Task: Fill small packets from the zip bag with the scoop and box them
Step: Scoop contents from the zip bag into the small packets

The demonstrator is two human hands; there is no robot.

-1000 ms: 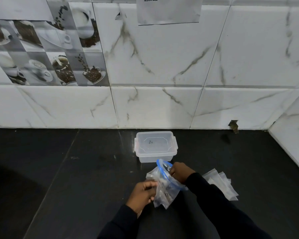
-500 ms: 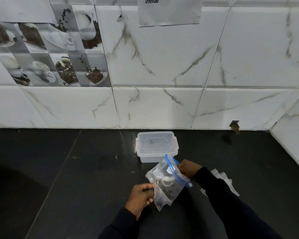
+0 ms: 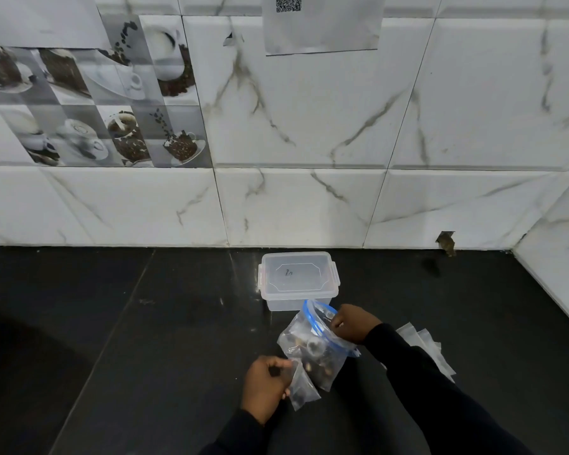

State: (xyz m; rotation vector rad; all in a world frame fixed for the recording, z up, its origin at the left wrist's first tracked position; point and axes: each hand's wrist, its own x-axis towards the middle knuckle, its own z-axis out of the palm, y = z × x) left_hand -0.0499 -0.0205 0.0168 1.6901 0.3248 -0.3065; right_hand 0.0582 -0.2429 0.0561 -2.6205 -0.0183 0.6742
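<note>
A clear zip bag (image 3: pixel 319 349) with a blue seal strip is held above the dark counter, with small dark and pale items inside. My right hand (image 3: pixel 353 323) grips its blue top edge. My left hand (image 3: pixel 266 385) pinches a small clear packet (image 3: pixel 303 387) that hangs just below and left of the bag. A clear plastic box (image 3: pixel 298 279) with its lid on stands just behind the bag, near the wall. I cannot pick out the scoop.
Several empty clear packets (image 3: pixel 427 349) lie on the counter to the right, partly behind my right sleeve. The black counter (image 3: pixel 128 323) meets a white marble-tiled wall (image 3: pixel 309 208) at the back and on the right.
The zip bag and my right hand have shifted slightly to the right. A small packet now hangs apart from the bag in my left hand.
</note>
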